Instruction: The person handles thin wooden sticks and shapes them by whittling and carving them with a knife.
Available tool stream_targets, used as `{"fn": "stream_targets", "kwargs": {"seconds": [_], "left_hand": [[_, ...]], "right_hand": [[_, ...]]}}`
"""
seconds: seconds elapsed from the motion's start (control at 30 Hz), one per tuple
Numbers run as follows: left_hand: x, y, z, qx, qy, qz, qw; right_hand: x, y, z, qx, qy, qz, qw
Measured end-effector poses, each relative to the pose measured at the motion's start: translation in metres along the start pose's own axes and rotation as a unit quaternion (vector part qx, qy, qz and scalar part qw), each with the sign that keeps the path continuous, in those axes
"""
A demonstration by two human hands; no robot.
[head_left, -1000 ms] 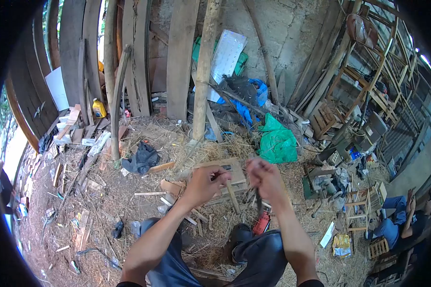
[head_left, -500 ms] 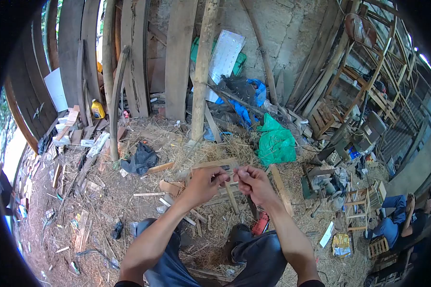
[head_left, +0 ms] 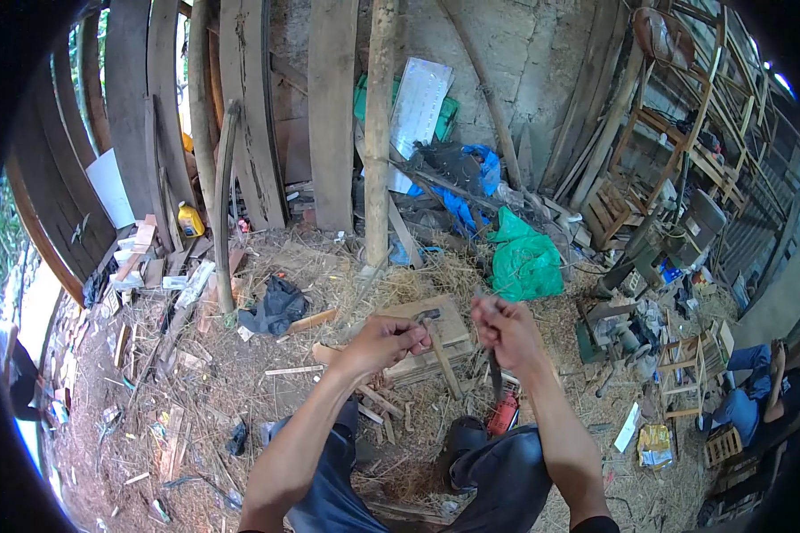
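Note:
My left hand (head_left: 384, 345) is raised in front of me with thumb and fingers pinched together; whatever is between them is too small to name. To its right, my right hand (head_left: 508, 336) has its fingers curled in, their tips blurred by motion. Below and between the hands, a hammer (head_left: 444, 362) with a wooden handle leans against a low wooden block (head_left: 452, 327). A dark narrow strip (head_left: 495, 373) shows just under my right hand. Beside my foot lies a red container (head_left: 504, 414).
A wooden post (head_left: 379, 133) stands ahead. Behind it are a green sack (head_left: 526, 258) and a blue tarp (head_left: 458, 209). A black plastic bag (head_left: 276, 305) lies left on straw-strewn ground. At far right sits another person (head_left: 756, 391) near a small wooden ladder-like frame (head_left: 682, 377).
My hands, close together before, are now apart: the right has moved right, while the left remains pinched. The view has shifted slightly, showing more of the wooden block and hammer.

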State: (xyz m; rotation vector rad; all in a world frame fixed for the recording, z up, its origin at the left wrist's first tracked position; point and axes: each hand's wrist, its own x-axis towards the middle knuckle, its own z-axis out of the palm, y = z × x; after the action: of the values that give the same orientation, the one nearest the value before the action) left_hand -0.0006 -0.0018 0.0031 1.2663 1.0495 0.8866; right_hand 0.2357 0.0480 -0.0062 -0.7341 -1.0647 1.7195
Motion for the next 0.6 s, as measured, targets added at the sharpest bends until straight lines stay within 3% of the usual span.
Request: {"fn": "stream_targets", "kwargs": {"seconds": [0.1,0.2,0.47,0.6], "left_hand": [[0.003,-0.001,0.002,-0.066,-0.022,-0.049,0.996],[0.004,-0.004,-0.001,-0.103,-0.031,-0.086,0.990],[0.005,-0.002,0.002,-0.146,-0.018,-0.128,0.981],[0.004,-0.003,-0.001,-0.138,-0.031,-0.104,0.985]], "right_hand": [[-0.011,0.013,0.029,-0.064,-0.062,0.076,0.993],[-0.003,0.004,0.015,-0.075,-0.028,0.063,0.995],[-0.006,0.011,0.026,-0.103,-0.065,0.046,0.991],[-0.002,-0.001,0.005,-0.026,0.004,0.010,1.000]]}}
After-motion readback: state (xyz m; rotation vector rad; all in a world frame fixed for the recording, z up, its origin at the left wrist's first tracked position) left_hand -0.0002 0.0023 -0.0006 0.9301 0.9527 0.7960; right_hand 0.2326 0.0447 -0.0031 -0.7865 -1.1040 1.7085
